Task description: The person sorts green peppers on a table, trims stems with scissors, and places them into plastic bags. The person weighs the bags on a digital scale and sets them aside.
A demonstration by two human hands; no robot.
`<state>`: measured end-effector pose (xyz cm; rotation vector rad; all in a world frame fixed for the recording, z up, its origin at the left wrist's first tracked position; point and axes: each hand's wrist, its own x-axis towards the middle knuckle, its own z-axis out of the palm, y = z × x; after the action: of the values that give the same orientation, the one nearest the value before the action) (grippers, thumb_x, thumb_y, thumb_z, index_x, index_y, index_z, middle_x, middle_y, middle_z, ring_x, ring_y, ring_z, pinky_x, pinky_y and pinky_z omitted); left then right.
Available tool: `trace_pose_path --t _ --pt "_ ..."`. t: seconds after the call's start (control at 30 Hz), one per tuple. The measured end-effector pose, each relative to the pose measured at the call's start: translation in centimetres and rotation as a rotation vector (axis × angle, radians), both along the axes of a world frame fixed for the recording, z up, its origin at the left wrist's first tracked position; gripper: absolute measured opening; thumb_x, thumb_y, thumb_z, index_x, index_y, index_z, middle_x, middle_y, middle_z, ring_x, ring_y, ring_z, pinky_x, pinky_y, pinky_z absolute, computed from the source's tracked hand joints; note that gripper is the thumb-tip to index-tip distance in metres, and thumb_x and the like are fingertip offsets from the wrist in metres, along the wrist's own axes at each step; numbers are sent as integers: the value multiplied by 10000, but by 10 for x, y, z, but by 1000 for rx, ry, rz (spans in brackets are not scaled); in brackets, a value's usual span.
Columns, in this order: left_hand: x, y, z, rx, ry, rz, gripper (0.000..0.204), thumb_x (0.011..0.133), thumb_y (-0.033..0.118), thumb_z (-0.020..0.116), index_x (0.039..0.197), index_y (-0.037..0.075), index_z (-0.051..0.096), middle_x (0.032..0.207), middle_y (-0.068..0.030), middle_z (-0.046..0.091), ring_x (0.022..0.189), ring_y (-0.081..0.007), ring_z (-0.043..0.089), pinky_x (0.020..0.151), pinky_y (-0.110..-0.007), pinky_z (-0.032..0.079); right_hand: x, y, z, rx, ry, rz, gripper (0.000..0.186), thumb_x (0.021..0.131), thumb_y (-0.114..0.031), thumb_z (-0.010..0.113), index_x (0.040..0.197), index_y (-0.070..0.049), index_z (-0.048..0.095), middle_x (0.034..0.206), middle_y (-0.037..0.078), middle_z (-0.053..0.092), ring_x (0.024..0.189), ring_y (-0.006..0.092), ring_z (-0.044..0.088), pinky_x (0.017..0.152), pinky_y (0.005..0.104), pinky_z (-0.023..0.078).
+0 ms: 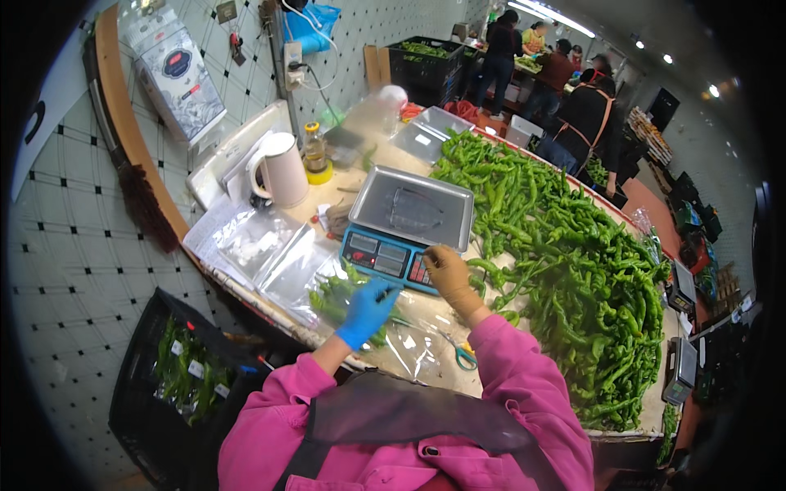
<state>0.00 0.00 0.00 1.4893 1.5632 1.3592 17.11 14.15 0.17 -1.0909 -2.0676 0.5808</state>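
My left hand [367, 313], in a blue glove, is closed on a clear plastic bag [409, 353] at the table's near edge. Green peppers [334, 296] show in the bag, beside and beneath that hand. My right hand [450, 278], in a tan glove, is over the right end of the keypad of a blue scale [379, 254]. Its fingers are curled together, and whatever they may hold is hidden. On the scale's metal pan [409, 204] there are only reflections. Teal-handled scissors [465, 357] lie right of the bag, below my right wrist.
A large heap of green peppers [565, 303] covers the table's right side. Flat plastic bags [282, 254], a pale kettle [284, 169] and a small bottle [314, 147] stand or lie at left. A black crate [139, 368] holds bagged peppers. Several people work at the back.
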Motion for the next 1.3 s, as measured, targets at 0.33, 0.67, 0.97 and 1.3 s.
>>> trace_pose_path --t 0.33,0.67,0.97,1.3 --pt "-30 216 -36 179 750 32 193 824 55 582 952 85 723 953 -197 652 880 -392 657 757 -469 536 20 -64 -7 -67 286 -108 181 873 -61 689 1051 -34 671 853 87 656 746 165 637 689 290 508" --pt "-26 217 -6 210 985 55 141 825 53 576 848 83 712 859 -171 649 832 -365 664 710 -444 545 121 -139 -43 -143 329 -435 213 872 -54 679 1085 -35 680 831 25 639 714 82 581 672 245 490" --pt "63 59 140 293 138 -368 156 832 -3 712 987 11 716 859 -75 623 751 -185 606 663 -290 485 137 -120 22 -370 749 -289 830 797 -125 824 1484 -21 368 712 -39 475 632 53 462 584 211 421" --pt "135 -38 195 287 -279 -509 142 894 -30 650 1025 6 688 950 -66 662 875 -171 605 795 -298 476 218 -217 133 -14 568 -208 104 869 0 702 973 -10 703 866 29 669 767 95 610 686 251 479"
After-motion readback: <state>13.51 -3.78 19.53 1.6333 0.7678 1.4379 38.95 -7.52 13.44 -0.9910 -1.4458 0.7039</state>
